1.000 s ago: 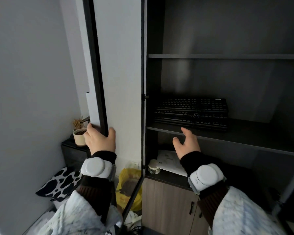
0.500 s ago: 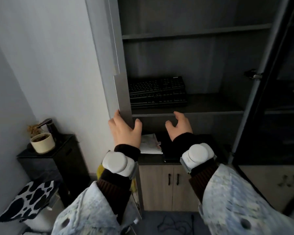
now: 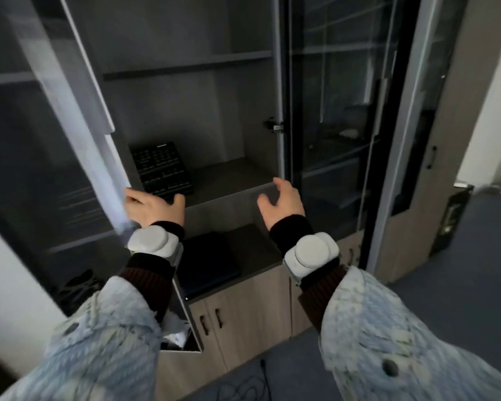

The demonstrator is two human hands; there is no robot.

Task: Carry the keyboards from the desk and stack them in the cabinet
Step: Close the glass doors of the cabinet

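Black keyboards (image 3: 162, 166) lie stacked on the middle shelf (image 3: 229, 183) of the dark grey cabinet, partly hidden behind the left glass door (image 3: 78, 125). My left hand (image 3: 154, 206) grips the edge of that door, which stands half shut across the opening. My right hand (image 3: 284, 201) hovers open and empty in front of the shelf's right end, fingers spread, touching nothing.
The cabinet's right glass door (image 3: 330, 111) is shut. A dark flat item (image 3: 206, 261) lies on the ledge below the shelf. Wooden lower doors (image 3: 237, 319) with black handles sit beneath. Blue-grey carpet (image 3: 460, 270) spreads to the right, with a cable on the floor.
The left glass door has swung from wide open toward shut under my left hand, covering part of the keyboards. My view has turned right and my right hand drifted right.
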